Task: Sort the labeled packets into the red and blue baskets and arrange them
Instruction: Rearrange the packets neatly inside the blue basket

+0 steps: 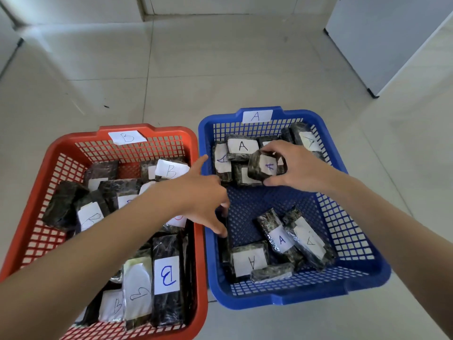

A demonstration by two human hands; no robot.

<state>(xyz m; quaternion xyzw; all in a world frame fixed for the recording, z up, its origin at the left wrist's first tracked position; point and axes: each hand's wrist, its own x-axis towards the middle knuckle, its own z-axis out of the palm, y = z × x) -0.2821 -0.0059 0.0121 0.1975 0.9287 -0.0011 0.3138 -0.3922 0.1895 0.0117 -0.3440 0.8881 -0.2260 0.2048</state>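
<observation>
A red basket [73,138] was set on the tiled floor [196,69] at the left, with a white paper marked B [127,137] fixed to its far rim. It was filled with B packets [168,278]: dark, plastic-wrapped blocks, each carrying a white slip with a hand-written B, laid at mixed angles and partly stacked.

The left hand [198,195] was stretched across the red basket's right rim, its fingers [203,159] spread apart and nothing gripped. Its lower fingertips were dipped inside the left wall of the blue basket [301,114]; whether a dark packet standing there was touched could not be told.

The blue basket was placed just beside the red one, an A paper [257,116] fixed to its far rim. A packets [241,146] of the same dark wrapping were grouped at its far end, and more [280,239] were piled at its near end, with bare mesh between.

A packet [263,168] marked with a blue A was held above the far group by the right hand [299,165], with fingers [269,146] clamped over its top and the thumb under it.
</observation>
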